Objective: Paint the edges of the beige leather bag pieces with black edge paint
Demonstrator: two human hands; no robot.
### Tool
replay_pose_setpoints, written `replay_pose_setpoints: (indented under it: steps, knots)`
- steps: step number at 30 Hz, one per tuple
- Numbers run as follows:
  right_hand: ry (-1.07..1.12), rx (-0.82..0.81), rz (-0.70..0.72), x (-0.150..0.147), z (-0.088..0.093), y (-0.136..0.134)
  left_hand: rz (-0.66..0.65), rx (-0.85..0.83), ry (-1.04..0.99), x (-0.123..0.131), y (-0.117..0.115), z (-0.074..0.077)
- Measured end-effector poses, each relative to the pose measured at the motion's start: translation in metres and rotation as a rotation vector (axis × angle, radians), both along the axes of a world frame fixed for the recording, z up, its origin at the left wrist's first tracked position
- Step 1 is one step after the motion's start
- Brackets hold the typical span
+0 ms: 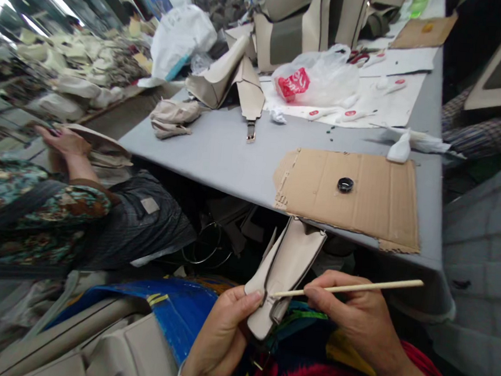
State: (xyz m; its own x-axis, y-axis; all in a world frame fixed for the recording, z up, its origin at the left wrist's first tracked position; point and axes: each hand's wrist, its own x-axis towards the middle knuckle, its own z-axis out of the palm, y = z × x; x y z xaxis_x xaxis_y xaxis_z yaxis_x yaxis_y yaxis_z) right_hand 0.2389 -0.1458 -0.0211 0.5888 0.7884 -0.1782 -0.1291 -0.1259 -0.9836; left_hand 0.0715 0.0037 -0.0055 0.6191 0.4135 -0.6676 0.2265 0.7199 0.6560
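My left hand (227, 326) grips a beige leather bag piece (300, 248) with dark edges, thumb pressed on its lower part. The far end of the piece reaches up near the table's front edge. Between the thumb and fingers of my right hand (353, 314) is a thin pale wooden stick (377, 286). Its left tip touches the bag piece, or lies just over it, close to my left thumb. On the cardboard sheet (316, 185) beyond my hands sits a small round black dish (345, 185); its contents cannot be made out.
The grey table (218, 156) carries a beige flap with a buckle (249, 88), a clear plastic bag (326, 72), a white bottle (399, 147) and several bags at the back. To the left sits another person (34, 204) handling a beige piece. Beige bags (122, 346) lie lower left.
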Motion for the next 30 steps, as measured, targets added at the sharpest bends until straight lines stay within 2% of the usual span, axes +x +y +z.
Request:
replay_pose_setpoints:
  steps: [9, 16, 30]
  knots:
    - [0.042, -0.013, 0.011, 0.003, 0.004, 0.004, -0.008, -0.033, -0.051, -0.001, -0.001, -0.002]
    - [0.157, 0.022, 0.043, -0.002, 0.0, 0.009, -0.04, -0.027, -0.042, -0.003, 0.0, -0.002]
    - [0.257, 0.073, 0.069, 0.003, -0.01, 0.01, -0.024, 0.005, 0.011, 0.001, -0.002, -0.001]
